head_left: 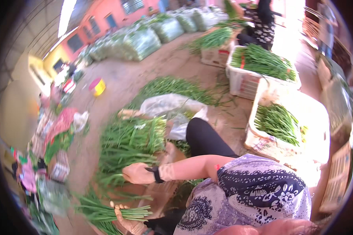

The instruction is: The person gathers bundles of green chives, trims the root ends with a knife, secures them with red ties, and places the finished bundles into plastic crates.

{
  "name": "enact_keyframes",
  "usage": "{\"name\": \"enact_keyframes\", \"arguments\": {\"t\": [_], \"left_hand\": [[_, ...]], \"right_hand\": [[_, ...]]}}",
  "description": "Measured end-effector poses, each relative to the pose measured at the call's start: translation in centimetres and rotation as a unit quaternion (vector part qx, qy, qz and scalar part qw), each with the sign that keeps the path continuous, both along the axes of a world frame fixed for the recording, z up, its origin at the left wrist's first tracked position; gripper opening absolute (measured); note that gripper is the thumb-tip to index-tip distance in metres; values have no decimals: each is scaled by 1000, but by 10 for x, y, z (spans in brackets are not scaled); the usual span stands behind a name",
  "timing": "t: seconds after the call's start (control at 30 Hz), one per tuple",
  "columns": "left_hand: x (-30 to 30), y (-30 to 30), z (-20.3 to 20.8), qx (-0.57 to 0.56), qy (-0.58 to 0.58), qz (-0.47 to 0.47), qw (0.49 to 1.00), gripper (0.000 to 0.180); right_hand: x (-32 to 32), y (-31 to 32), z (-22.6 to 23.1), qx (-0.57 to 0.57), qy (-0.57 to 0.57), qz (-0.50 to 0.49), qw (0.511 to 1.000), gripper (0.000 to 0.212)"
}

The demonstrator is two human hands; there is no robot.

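Observation:
A loose bunch of green chives [106,211] is in my left hand [130,225] at the bottom, its fingers wrapped round the pale stalk ends. My right hand [140,173], with a black band on the wrist, is above it, at the near edge of a chive pile [131,135]. Its fingers are curled down among the green leaves and look closed on some chives; the fingertips are partly hidden. The pile lies in front of me with leaf tips to the left and pale cut ends to the right.
A clear plastic bag [172,105] and loose chives [172,87] lie beyond the pile. White crates [262,141] of chives stand at right, near another person [261,29]. Full sacks [141,43] line the back. A yellow-pink bucket [97,87] and clutter [60,129] are at left.

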State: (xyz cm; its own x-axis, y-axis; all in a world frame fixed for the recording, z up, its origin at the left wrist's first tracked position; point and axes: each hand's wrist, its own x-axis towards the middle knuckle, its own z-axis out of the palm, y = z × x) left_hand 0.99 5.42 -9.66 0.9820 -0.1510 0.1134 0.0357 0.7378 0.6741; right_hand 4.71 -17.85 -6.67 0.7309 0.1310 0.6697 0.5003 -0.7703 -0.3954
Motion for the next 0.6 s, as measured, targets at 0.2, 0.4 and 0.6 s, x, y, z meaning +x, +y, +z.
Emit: {"name": "enact_keyframes", "arguments": {"t": [0.2, 0.4, 0.6], "left_hand": [[-19, -92, 84, -44, -12, -50, 998, 39], [58, -117, 33, 16, -135, -44, 990, 49], [63, -179, 74, -17, -167, -124, 978, 51]], "right_hand": [[-28, 34, 35, -164, -65, -65, 982, 16], [-58, -11, 42, -271, -118, -124, 947, 22], [-67, -66, 43, 92, 115, -40, 988, 33]]}}
